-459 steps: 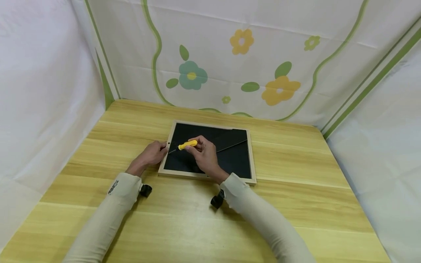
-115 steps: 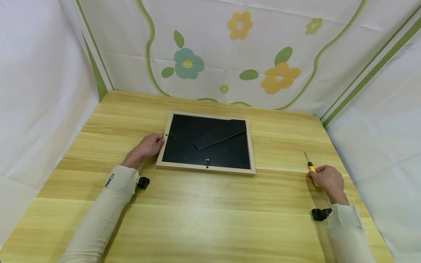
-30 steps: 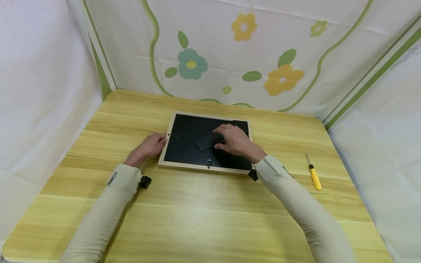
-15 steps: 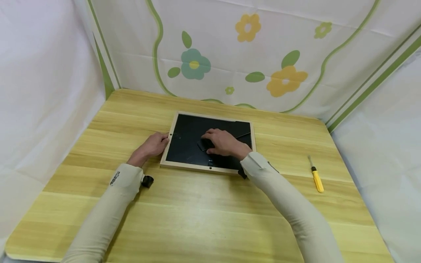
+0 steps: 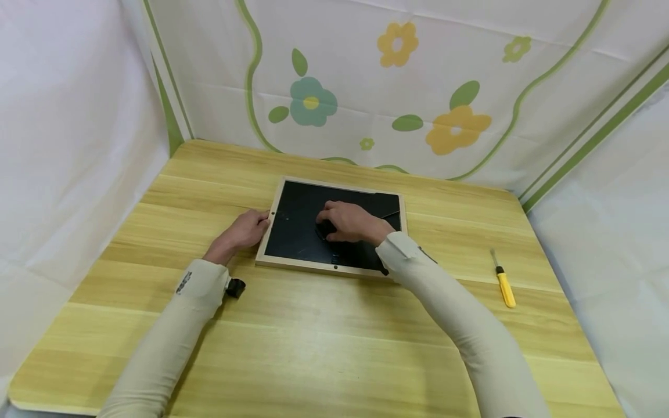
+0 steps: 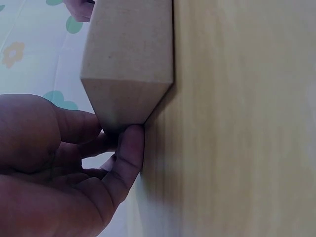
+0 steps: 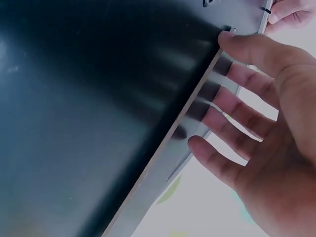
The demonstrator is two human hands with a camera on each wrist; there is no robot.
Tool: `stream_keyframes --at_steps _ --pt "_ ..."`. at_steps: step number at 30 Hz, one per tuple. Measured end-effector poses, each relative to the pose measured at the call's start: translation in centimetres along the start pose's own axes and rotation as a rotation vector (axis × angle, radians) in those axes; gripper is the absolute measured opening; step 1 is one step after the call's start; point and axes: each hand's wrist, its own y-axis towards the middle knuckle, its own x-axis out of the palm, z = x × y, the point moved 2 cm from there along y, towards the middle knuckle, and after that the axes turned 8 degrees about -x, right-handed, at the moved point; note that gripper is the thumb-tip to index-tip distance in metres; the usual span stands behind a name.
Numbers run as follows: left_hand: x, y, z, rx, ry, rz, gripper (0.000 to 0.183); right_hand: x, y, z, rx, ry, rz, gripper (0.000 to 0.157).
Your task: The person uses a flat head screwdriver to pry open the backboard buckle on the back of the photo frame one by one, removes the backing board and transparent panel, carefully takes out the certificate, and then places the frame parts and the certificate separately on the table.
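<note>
A picture frame (image 5: 303, 266) lies face down on the table, with a light wooden border and a black back. Its black stand leg (image 7: 143, 192) runs slantwise across the back. My left hand (image 5: 244, 230) grips the left side of the frame, thumb and fingertips at the wood in the left wrist view. My right hand (image 5: 351, 222) is at the free end of the stand leg. In the right wrist view its thumb presses the near edge while the other fingers reach over the leg from the far side. The hand hides much of the leg in the head view.
A screwdriver (image 5: 505, 285) with a yellow handle lies on the wooden table (image 5: 313, 348) at the right. Dark turn buttons or screws show on the frame's border. White cloth (image 5: 355, 69) printed with flowers stands behind the table and at both sides.
The screwdriver was put down at the right. Over the last second my right hand has slid left along the stand leg to its free end. My left hand keeps its place.
</note>
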Motion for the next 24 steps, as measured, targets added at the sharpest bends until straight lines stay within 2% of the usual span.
stream_keyframes --at_steps 15,24 --pt "-0.23 0.01 0.08 -0.014 -0.011 -0.009 0.041 0.04 0.49 0.5 -0.014 0.034 0.011 0.047" --pt "-0.06 0.18 -0.1 -0.034 -0.021 -0.012 0.041 -0.14 0.56 0.41 -0.037 -0.005 0.0 0.047"
